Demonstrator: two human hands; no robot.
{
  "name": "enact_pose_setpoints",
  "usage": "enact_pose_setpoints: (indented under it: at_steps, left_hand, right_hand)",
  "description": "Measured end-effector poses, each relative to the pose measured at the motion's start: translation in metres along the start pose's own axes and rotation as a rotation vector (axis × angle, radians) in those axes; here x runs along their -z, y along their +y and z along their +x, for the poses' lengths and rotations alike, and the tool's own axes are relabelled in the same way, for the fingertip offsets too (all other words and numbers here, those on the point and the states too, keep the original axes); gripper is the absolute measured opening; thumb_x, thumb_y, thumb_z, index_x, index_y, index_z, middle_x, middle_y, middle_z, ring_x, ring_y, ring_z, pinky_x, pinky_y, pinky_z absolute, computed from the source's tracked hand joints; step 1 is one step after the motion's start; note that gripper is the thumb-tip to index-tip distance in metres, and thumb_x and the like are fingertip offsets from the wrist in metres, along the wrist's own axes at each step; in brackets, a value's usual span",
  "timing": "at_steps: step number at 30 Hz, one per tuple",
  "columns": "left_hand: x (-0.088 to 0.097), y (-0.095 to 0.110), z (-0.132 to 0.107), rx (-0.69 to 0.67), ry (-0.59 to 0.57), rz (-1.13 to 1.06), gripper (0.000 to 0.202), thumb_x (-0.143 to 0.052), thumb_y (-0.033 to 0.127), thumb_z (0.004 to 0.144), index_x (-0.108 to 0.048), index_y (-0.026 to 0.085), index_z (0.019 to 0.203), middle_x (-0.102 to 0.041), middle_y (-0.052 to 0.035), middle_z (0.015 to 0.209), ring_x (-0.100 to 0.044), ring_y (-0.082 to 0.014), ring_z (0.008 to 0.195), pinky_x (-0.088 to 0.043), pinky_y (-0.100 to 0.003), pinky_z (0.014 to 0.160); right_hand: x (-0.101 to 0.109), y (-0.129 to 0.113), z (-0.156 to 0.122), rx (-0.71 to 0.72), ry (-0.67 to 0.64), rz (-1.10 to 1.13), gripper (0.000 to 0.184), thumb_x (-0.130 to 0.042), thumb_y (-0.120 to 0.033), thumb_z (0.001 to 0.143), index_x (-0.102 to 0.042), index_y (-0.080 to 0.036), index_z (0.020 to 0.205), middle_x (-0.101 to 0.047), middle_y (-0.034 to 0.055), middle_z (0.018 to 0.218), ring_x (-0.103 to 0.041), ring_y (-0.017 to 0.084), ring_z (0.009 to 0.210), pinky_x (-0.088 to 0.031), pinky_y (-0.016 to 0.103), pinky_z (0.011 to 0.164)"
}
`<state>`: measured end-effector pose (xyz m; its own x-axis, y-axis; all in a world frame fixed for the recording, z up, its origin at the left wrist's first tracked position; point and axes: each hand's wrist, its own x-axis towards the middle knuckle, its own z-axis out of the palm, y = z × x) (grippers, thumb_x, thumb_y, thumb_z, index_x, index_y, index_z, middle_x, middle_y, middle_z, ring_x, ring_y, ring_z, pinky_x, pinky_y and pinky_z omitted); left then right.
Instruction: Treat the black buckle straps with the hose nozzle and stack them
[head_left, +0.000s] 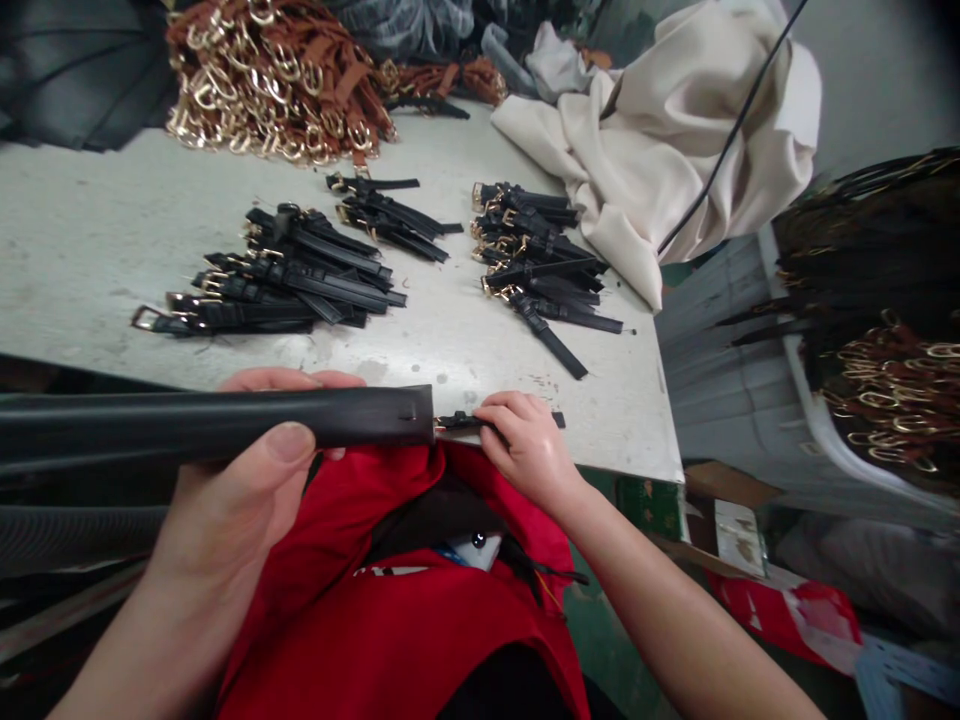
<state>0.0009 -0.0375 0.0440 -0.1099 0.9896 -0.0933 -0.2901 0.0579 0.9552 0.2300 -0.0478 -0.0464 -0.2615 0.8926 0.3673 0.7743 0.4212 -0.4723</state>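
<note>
My left hand [240, 490] is closed round a long, wide black leather strip [367, 414], thumb on top and fingers behind. The strip runs off the left edge of the view, and a small slit or stitch mark shows near its right end. At that end my right hand [529, 445] pinches a short black buckle strap [454, 421], whose tail pokes out to the right of the fingers. Strap and strip end meet or nearly meet; whether they are joined I cannot tell. Behind them on the table lie black buckle straps in a left pile [300, 275] and a right pile [536, 250].
The pale table [82, 260] carries a heap of brown straps with gold buckles [277, 80] at the back. Beige material [645, 130] drapes over its right side. A grey bin [705, 330] with more straps stands right, near an opened cardboard box [731, 485].
</note>
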Motion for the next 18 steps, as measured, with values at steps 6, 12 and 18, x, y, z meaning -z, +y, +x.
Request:
enact_pose_setpoints:
  at_steps: [6, 12, 18]
  left_hand:
    - [-0.0028, 0.0008, -0.0017, 0.001, -0.017, 0.021, 0.029, -0.084, 0.036, 0.055, -0.07, 0.024, 0.077, -0.076, -0.0007, 0.083, -0.066, -0.015, 0.071, -0.055, -0.021, 0.063]
    - [-0.0012, -0.0011, -0.0055, 0.0, -0.005, 0.041, 0.028, -0.083, 0.034, 0.057, -0.069, 0.025, 0.08, -0.076, -0.0008, 0.085, -0.067, -0.0177, 0.08, -0.056, -0.024, 0.07]
    - [0.0003, -0.0015, -0.0067, 0.005, -0.011, 0.023, 0.032, -0.086, 0.036, 0.054, -0.07, 0.024, 0.079, -0.076, -0.0008, 0.084, -0.067, -0.0175, 0.081, -0.056, -0.024, 0.073]
  right_hand:
    - [-0.0004, 0.0044, -0.0037, 0.025, -0.041, 0.012, 0.026, -0.047, -0.018, 0.094, -0.07, -0.018, 0.106, -0.069, 0.0113, 0.104, -0.061, 0.024, 0.094, -0.048, 0.041, 0.083]
    - [0.0016, 0.0029, -0.0079, 0.052, -0.058, -0.012, 0.029, -0.045, -0.021, 0.096, -0.068, -0.016, 0.113, -0.07, 0.0122, 0.11, -0.061, 0.025, 0.098, -0.048, 0.043, 0.086]
    - [0.0036, 0.0003, -0.0079, 0.048, -0.12, -0.03, 0.034, -0.043, -0.013, 0.093, -0.066, -0.016, 0.119, -0.067, 0.0127, 0.118, -0.06, 0.025, 0.102, -0.047, 0.043, 0.088]
